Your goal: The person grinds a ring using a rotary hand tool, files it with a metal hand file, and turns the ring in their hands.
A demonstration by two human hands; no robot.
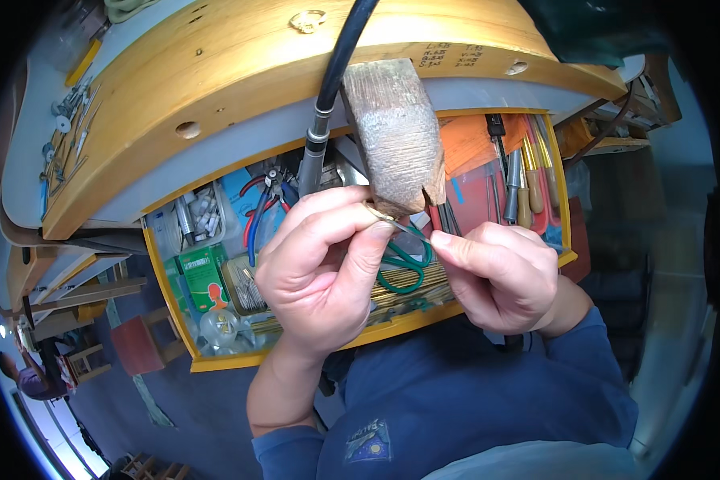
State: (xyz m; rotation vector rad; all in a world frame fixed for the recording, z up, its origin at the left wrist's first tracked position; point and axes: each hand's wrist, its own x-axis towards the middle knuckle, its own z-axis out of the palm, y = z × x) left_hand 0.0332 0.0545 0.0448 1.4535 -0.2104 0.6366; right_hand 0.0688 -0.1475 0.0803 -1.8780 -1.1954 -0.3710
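Note:
My left hand (316,272) pinches a small gold ring (378,213) at the front end of a worn wooden bench pin (396,132). From the closed fingers of my right hand (500,276), a thin metal tool (406,230) points left, its tip at or close to the ring. Its exact kind is too small to make out. A rotary handpiece (316,140) on a black cable hangs just behind my left hand, its lower end hidden there. Below the pin, green-handled scissors (404,268) lie partly covered by my hands.
An open yellow-edged drawer (456,310) beneath my hands holds pliers (268,200), a green box (204,276) and several handled tools (528,180). Another gold ring (307,21) lies on the wooden bench (248,88). Small metal parts (68,120) sit at far left. A person (36,376) is in the background.

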